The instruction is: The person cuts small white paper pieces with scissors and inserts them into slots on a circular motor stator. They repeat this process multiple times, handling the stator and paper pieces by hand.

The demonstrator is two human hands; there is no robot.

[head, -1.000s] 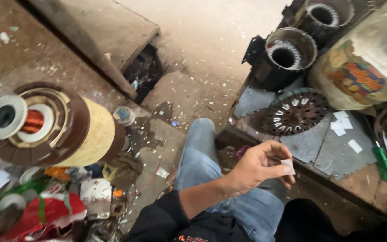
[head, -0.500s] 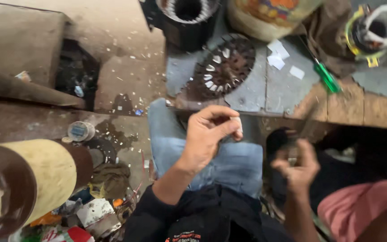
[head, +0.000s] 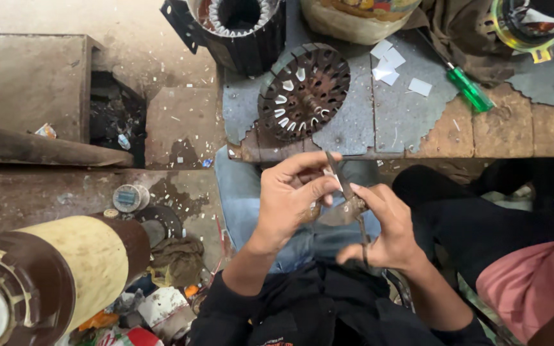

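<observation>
Gripping scissors, right hand meets left hand, seemingly pinching paper, below slotted rotor.

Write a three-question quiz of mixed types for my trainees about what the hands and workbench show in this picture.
1. True or false: the right hand holds scissors.
2. What lies beside the green-handled screwdriver? A) white paper slips B) a hammer C) a cup
3. Which hand pinches a small pale piece at the scissor blades?

Key: 1 true. 2 A. 3 The left hand.
</observation>
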